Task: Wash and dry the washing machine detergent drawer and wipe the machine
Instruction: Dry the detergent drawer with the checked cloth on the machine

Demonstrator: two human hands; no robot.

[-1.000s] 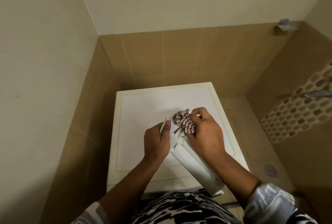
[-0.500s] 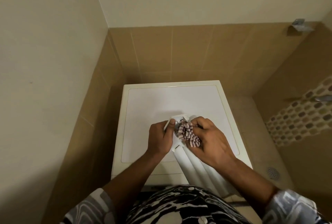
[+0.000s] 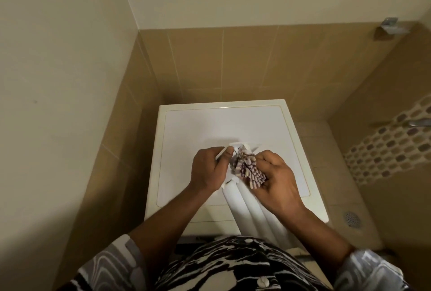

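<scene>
The white detergent drawer [image 3: 250, 211] lies lengthwise over the front half of the white washing machine top [image 3: 198, 132], its long rounded chambers pointing toward me. My left hand [image 3: 210, 169] grips the drawer's far left edge, thumb on top. My right hand [image 3: 275, 183] holds a bunched striped cloth [image 3: 248, 171] and presses it into the drawer's far end. The drawer's near end is hidden behind my right forearm and shirt.
The machine stands in a corner, with a plain wall on the left and brown tiled walls behind and to the right. A tiled floor with a round drain [image 3: 352, 218] lies to the right. A metal fitting [image 3: 390, 25] sticks out of the far right wall.
The view has tilted and shifted slightly. My right hand with the cloth has worked a little nearer along the drawer's far end; my left hand keeps its grip.
</scene>
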